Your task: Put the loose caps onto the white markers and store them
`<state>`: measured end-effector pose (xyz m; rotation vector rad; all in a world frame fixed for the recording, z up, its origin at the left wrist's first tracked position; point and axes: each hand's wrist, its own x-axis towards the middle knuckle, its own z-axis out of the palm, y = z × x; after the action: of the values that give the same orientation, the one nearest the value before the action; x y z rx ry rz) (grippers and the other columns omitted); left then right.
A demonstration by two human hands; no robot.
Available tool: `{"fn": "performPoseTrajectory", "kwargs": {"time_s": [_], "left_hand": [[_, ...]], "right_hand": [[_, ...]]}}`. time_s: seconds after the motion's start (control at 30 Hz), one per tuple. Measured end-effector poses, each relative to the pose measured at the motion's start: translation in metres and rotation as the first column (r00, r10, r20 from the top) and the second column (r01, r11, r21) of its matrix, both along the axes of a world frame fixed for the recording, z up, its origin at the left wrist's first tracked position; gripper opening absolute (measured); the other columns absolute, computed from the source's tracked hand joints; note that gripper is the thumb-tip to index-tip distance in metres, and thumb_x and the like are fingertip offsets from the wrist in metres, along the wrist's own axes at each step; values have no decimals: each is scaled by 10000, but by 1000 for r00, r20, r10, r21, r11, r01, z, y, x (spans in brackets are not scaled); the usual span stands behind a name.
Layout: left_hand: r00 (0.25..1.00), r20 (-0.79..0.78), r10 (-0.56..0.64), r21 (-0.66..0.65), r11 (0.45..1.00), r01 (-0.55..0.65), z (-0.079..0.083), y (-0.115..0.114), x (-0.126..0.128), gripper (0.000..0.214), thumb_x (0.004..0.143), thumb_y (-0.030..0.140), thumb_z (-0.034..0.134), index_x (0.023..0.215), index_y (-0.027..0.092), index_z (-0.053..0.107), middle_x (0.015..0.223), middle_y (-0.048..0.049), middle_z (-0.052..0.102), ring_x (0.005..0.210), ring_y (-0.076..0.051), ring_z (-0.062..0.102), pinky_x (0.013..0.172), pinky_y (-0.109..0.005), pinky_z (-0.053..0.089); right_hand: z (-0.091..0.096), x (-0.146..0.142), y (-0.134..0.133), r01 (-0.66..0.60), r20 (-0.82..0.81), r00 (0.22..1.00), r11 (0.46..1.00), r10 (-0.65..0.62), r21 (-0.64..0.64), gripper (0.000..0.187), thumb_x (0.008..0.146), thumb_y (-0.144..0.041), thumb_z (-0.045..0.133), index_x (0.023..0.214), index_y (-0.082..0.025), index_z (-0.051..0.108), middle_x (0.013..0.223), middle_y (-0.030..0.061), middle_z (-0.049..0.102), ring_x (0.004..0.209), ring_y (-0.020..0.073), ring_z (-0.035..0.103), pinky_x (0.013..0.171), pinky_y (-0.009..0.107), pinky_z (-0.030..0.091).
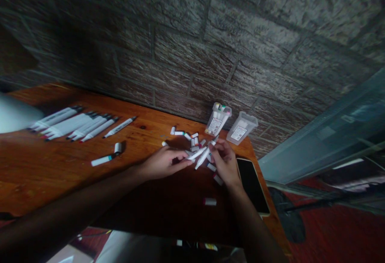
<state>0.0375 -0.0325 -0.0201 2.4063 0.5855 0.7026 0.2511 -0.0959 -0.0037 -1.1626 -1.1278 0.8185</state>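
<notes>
My left hand pinches one end of a white marker between thumb and fingers. Crossing close beside it is a second white marker, uncapped at its near end, which my right hand grips near its dark far end. Whether the two markers touch, I cannot tell. Around and below the hands lie several loose white marker caps with coloured ends. One cap with a pink end sits apart, nearer my body.
Uncapped markers lie in a row at the left, near two caps. By the brick wall stand a clear box with markers in it and another clear box. A phone rests along the table's right edge.
</notes>
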Motion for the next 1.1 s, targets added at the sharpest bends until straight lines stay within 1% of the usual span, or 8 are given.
{"fn": "performPoseTrajectory", "kwargs": {"time_s": [0.2, 0.47, 0.57, 0.73, 0.93, 1.1], "left_hand": [[1000, -3, -3, 3, 1000, 3, 2, -1, 0, 232, 964, 361, 544, 974, 213, 722, 862, 27, 737, 712, -98, 642, 656, -190, 402], [1000, 5, -7, 12, 1000, 7, -4, 1, 0, 225, 961, 371, 553, 983, 222, 720, 870, 35, 742, 745, -103, 662, 690, -193, 418], [1000, 7, -17, 23, 1000, 17, -3, 1, 0, 232, 965, 370, 545, 983, 218, 719, 867, 28, 739, 748, -109, 659, 701, -197, 425], [1000, -14, -22, 44, 999, 23, -1, 0, 0, 258, 974, 376, 524, 965, 204, 716, 817, 17, 718, 722, -112, 645, 676, -201, 418], [999, -43, -12, 34, 999, 14, -3, 1, 0, 263, 972, 389, 525, 967, 205, 712, 830, 15, 718, 722, -113, 643, 683, -209, 417], [999, -38, -23, 34, 999, 24, -3, 2, 0, 255, 970, 389, 530, 967, 208, 710, 841, 15, 723, 737, -115, 649, 691, -209, 416]], "right_hand": [[-1, -1, 0, 8, -21, 1000, 1000, -8, -10, 318, 785, -414, 721, 998, -222, 583, 666, -63, 604, 487, 69, 453, 460, 200, 361], [2, 0, -1, 21, -22, 1000, 999, -22, -29, 326, 793, -422, 709, 1010, -214, 585, 672, -59, 598, 488, 65, 438, 459, 196, 349], [2, -1, 0, 32, -26, 999, 999, -33, -30, 331, 783, -428, 715, 1003, -217, 586, 673, -60, 595, 489, 69, 443, 459, 200, 349], [1, -1, 0, 27, -45, 999, 999, -28, -28, 317, 787, -415, 716, 1000, -216, 589, 652, -65, 583, 486, 64, 441, 465, 196, 347], [1, 0, 0, 33, -68, 997, 999, -35, -21, 286, 799, -389, 713, 993, -213, 597, 649, -69, 580, 492, 54, 442, 470, 188, 346], [1, 0, 0, 34, -58, 998, 999, -35, -21, 290, 799, -398, 709, 993, -215, 593, 647, -70, 579, 490, 62, 438, 470, 198, 344]]}}
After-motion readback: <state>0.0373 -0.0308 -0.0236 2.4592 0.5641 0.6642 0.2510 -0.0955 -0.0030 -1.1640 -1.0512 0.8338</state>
